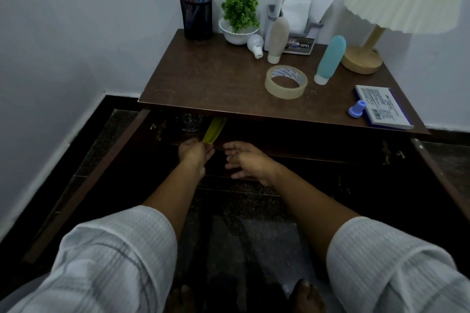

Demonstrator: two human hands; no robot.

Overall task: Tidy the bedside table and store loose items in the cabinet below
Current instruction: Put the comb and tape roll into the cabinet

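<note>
Against a white wall, the brown bedside table (pixel 216 79) carries a mesh pen holder (pixel 197 16), a potted plant (pixel 239 14), a tape roll (pixel 285 81), a blue bottle (pixel 330 58) and a lamp (pixel 366 56). In the open cabinet (pixel 305 151) below, the left hand (pixel 195 154) pinches a yellow-green flat item (pixel 215 129) at the shelf edge. Just beside it, the right hand (pixel 248 162) is loosely spread and holds nothing.

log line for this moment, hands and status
left hand: grips yellow-green item at cabinet opening | right hand: open, empty, beside it | cabinet doors: open | on tabletop: tape roll, blue bottle, beige bottle
</note>
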